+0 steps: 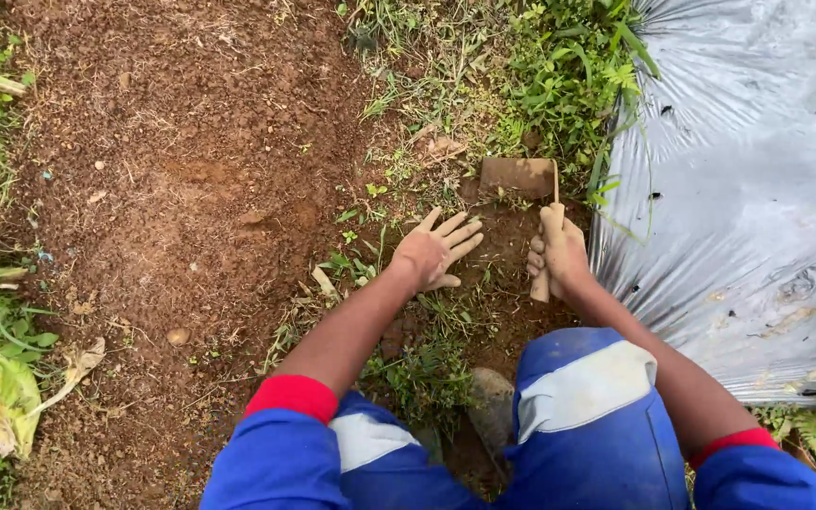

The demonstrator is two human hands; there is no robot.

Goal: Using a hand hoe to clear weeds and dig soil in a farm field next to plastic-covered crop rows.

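Your right hand [559, 253] is gripping the pale wooden handle of a short hoe with a flat, soil-caked rectangular blade [518, 177] — fingers closed fully around the shaft. The blade is resting on the reddish-brown soil [191, 170], just beside a patch of green weeds [559, 76]. Your left hand [434, 252] is lying open, fingers spread, holding nothing — palm down on the ground beside the hoe. A sheet of silver-grey plastic mulch [757, 189] is lying to your right.

No packages, labels, signs or screens anywhere in your view right now, just open ground all round you.
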